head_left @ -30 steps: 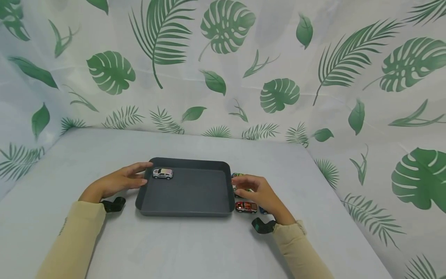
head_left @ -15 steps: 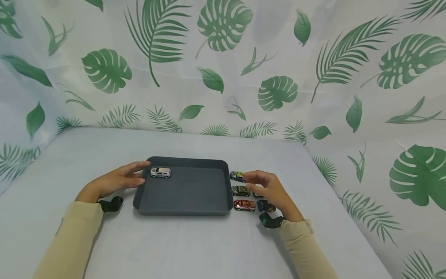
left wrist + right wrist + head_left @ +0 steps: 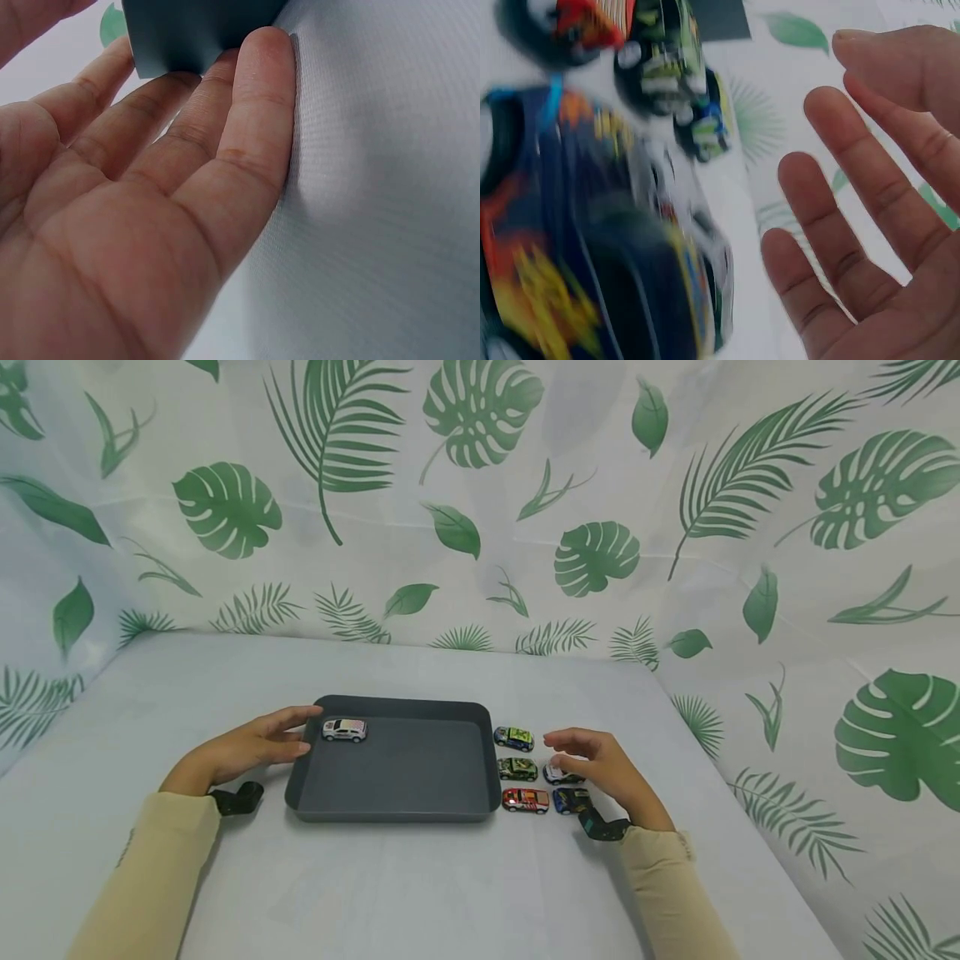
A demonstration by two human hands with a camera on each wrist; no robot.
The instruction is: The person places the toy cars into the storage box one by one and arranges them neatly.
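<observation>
A dark grey tray (image 3: 397, 772) lies on the table with a white toy car (image 3: 345, 730) in its far left corner. At the tray's left side my left hand (image 3: 251, 747) rests, its fingers touching the wall; in the left wrist view the fingers (image 3: 259, 105) are fairly straight against it. My right hand (image 3: 611, 768) hovers with nothing in it, fingers spread in the right wrist view. Nearest to it is another white toy car (image 3: 562, 774), partly hidden by the hand, and a dark blue toy car (image 3: 572, 800), large in the right wrist view.
Right of the tray stand a yellow-green and blue toy car (image 3: 514, 738), a camouflage-green toy car (image 3: 517, 768) and a red toy car (image 3: 525, 800) in a column. A leaf-patterned cloth (image 3: 465, 577) hangs behind and right of the white table (image 3: 405, 893).
My right hand has moved right, away from the tray's edge and over the right column of cars, uncovering the left column. My left hand stays at the tray. The view has shifted slightly.
</observation>
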